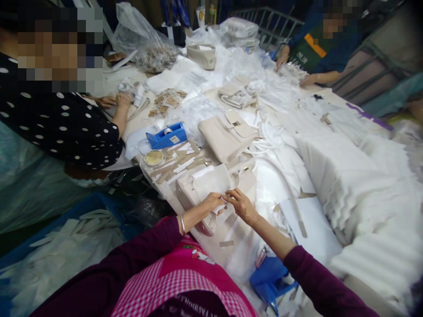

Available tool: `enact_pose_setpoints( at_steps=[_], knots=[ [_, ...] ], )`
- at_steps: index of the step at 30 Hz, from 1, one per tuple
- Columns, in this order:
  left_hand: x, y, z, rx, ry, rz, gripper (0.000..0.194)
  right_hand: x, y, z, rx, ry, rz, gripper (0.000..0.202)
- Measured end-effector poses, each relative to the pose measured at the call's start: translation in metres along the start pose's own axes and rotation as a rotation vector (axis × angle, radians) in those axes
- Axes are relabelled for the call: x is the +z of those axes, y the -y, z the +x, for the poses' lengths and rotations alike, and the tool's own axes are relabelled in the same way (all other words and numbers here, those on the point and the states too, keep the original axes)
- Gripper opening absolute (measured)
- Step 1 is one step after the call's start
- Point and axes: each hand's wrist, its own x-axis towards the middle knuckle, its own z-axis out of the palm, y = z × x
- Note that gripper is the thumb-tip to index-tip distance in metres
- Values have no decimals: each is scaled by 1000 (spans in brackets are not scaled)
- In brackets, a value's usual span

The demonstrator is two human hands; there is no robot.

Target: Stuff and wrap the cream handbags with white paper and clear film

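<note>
Over a cream handbag (189, 190) at the table's near edge, my left hand (214, 202) and my right hand (241, 205) meet with their fingers closed in a pinch. A small pale piece shows between the fingertips; its kind is too small to make out. White wrapping covers part of this bag's front. Just beyond my hands lies a second cream bag (246, 174) with a metal clasp, partly hidden. Farther back, another cream handbag (224, 134) rests with its flap toward the right.
Blue tape dispensers stand at the left (168, 137) and near my right forearm (272, 281). Paper strips and a tape roll (153, 157) lie left. White sheeting (357, 189) is piled at right. A blue bin (109, 204) holds scraps. Two co-workers handle items across the table.
</note>
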Motion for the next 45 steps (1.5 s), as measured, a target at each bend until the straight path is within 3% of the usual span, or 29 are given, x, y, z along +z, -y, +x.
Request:
enact_pose_setpoints(
  at_steps=[10,15,18,21,24,28,30,33,37,42,45],
  knots=[
    [-4,-4,1,-21,105,-110,23,4,-2,-12,33,-72,62,63],
    [1,-8,-2,-51,49,-62,20,10,2,-13,96,-116,168,69],
    [3,-9,-2,-64,19,-24,20,13,8,-10,215,-226,301,64],
    [4,-12,-3,-66,-1,24,22,8,16,-13,436,-430,509,58],
    [4,-15,-4,-34,9,81,23,-4,32,-38,720,-739,633,51],
    [4,-12,-1,-47,31,90,25,-10,65,-120,1090,-1253,590,40],
    [5,-10,2,-54,17,74,27,-3,86,-169,1286,-1424,518,38],
    [7,-7,8,-51,-4,77,31,15,119,-228,1597,-1415,442,36],
    [9,-7,9,-39,-15,99,35,36,146,-255,1881,-1267,479,33],
    [12,-8,6,-6,-1,117,36,43,155,-245,1811,-1295,622,33],
    [13,-8,6,-15,-7,121,36,38,156,-239,1765,-1342,587,36]
  ],
)
